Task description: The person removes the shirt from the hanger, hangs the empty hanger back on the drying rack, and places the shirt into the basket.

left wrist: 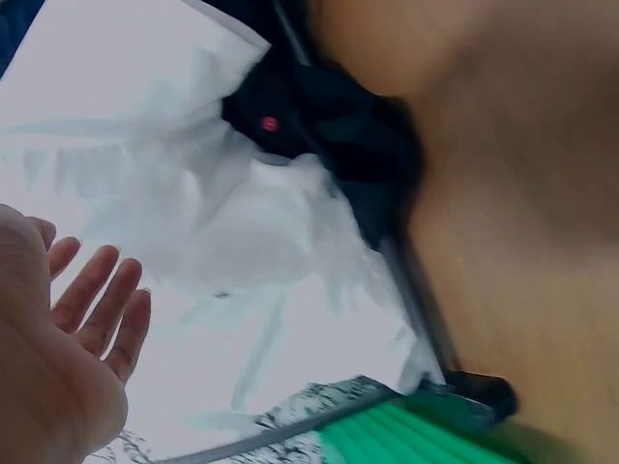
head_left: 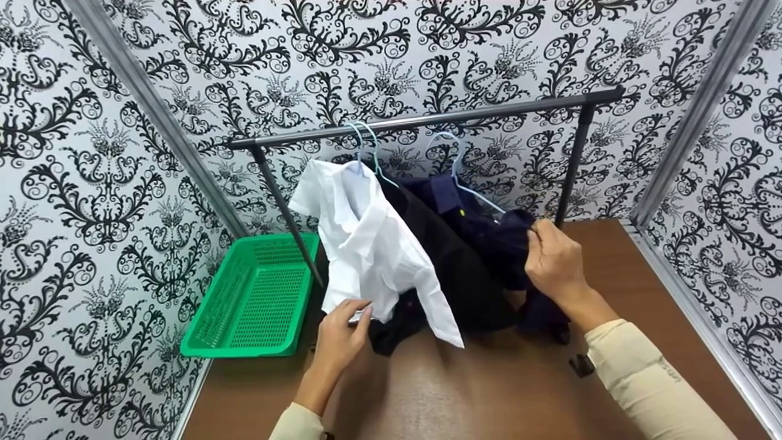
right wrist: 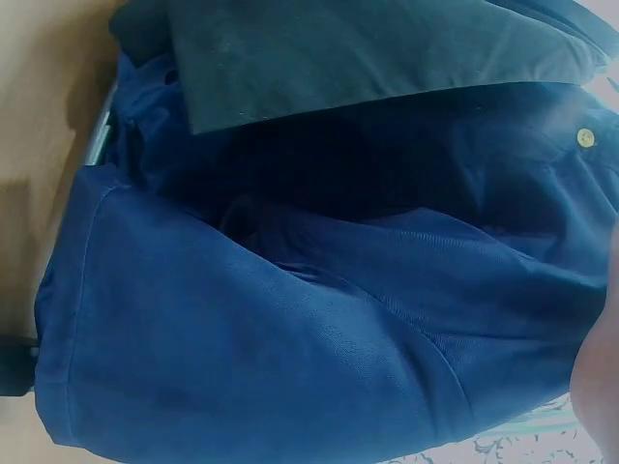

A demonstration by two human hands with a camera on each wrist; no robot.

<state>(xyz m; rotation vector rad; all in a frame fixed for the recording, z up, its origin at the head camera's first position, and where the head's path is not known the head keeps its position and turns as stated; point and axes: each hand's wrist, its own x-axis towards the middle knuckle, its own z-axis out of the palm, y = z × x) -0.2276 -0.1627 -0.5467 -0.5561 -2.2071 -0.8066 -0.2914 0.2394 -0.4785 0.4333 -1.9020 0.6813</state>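
Note:
A white short-sleeved shirt point(head_left: 366, 244) hangs on a light blue hanger point(head_left: 357, 143) at the left of the clothes rack. My left hand point(head_left: 343, 333) is at its lower hem; in the left wrist view the fingers point(left wrist: 102, 300) are loosely bent in front of the white cloth, gripping nothing. On the right, my right hand point(head_left: 555, 260) pinches the shoulder of a navy shirt point(head_left: 473, 226) with a yellow button. That shirt hangs on another pale blue hanger point(head_left: 458, 159). Between the two shirts hangs a black garment point(head_left: 449, 275), partly hidden by the white one.
The dark metal rack point(head_left: 489, 113) stands on a brown wooden table point(head_left: 440, 391). A green plastic basket point(head_left: 293, 333) sits at the left, behind a rack leg. Patterned walls point(head_left: 391, 67) enclose the back and sides. A black rack foot point(head_left: 580, 365) shows near the right sleeve.

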